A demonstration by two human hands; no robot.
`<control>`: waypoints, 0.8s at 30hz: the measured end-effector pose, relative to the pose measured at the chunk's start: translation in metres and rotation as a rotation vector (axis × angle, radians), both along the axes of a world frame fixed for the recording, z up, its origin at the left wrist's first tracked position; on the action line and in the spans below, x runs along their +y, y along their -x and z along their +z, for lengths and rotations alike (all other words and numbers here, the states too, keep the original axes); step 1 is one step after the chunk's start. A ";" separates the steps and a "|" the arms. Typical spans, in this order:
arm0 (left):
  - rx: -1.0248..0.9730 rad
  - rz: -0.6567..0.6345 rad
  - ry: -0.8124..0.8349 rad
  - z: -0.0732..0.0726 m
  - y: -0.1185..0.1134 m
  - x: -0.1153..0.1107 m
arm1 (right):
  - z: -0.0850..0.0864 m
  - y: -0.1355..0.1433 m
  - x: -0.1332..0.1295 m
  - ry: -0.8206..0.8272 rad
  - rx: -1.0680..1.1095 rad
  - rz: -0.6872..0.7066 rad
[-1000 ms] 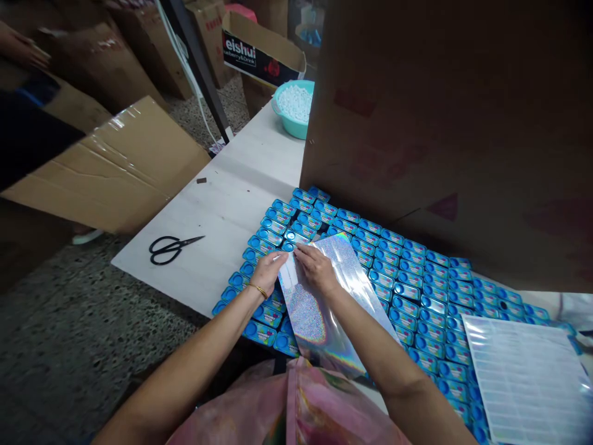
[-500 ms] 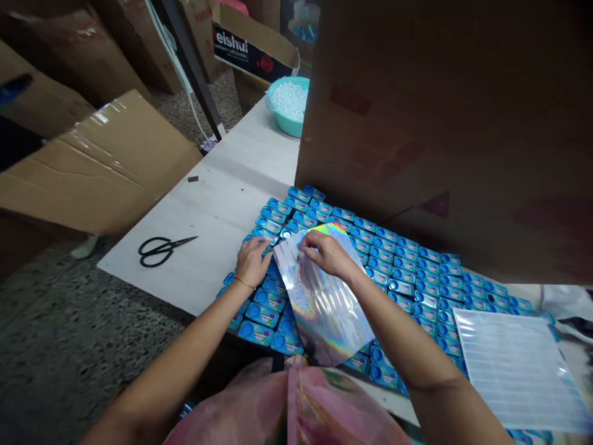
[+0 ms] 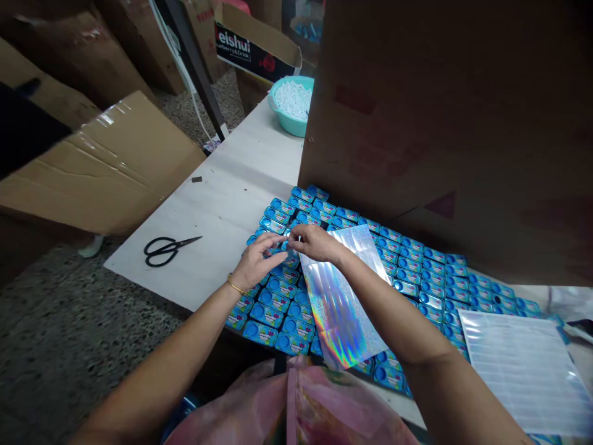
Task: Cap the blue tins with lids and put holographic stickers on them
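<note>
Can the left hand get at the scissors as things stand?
Likely yes: the left hand is over the blue tins, and the scissors lie on the tabletop to its left, with nothing tall visible between.

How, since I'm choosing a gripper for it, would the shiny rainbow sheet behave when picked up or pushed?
The sheet is probably light and somewhat floppy, as it looks thin and its reflections ripple. It may slide fairly easily, since its face is glossy and it lies on top of the blue cases.

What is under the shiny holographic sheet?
Blue tins show along the edges of the holographic sheet; whatever lies directly beneath it is covered and cannot be seen.
</note>
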State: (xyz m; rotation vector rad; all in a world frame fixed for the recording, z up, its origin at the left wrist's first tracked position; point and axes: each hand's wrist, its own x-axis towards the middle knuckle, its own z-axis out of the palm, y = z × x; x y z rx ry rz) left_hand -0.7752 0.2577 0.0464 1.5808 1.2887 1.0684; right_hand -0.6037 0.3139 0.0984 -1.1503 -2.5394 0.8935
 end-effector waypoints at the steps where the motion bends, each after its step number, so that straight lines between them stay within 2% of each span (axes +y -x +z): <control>1: 0.010 0.010 0.006 0.005 0.000 0.003 | -0.001 0.002 0.002 0.002 -0.006 -0.002; 3: 0.007 0.056 0.032 0.010 -0.002 0.009 | -0.004 0.004 0.005 0.005 0.016 -0.003; 5: -0.055 0.091 0.079 0.009 -0.002 0.014 | -0.008 0.005 0.006 0.026 0.103 -0.022; 7: -0.184 0.147 0.156 0.004 0.000 0.018 | -0.016 0.003 0.005 0.066 0.264 -0.128; 10: -0.403 0.244 0.334 -0.003 0.004 0.022 | -0.039 0.002 -0.001 0.200 0.459 -0.318; 12: -0.517 0.291 0.420 -0.007 0.006 0.026 | -0.058 0.004 -0.005 0.334 0.484 -0.344; 15: -0.624 0.350 0.462 -0.013 0.009 0.036 | -0.083 0.011 -0.004 0.472 0.531 -0.411; 18: -0.654 0.426 0.459 -0.023 0.012 0.053 | -0.096 0.020 0.009 0.522 0.622 -0.505; 21: -0.631 0.522 0.402 -0.034 0.015 0.080 | -0.098 0.029 0.034 0.532 0.637 -0.523; 24: -0.583 0.611 0.339 -0.044 0.019 0.114 | -0.098 0.039 0.067 0.539 0.557 -0.589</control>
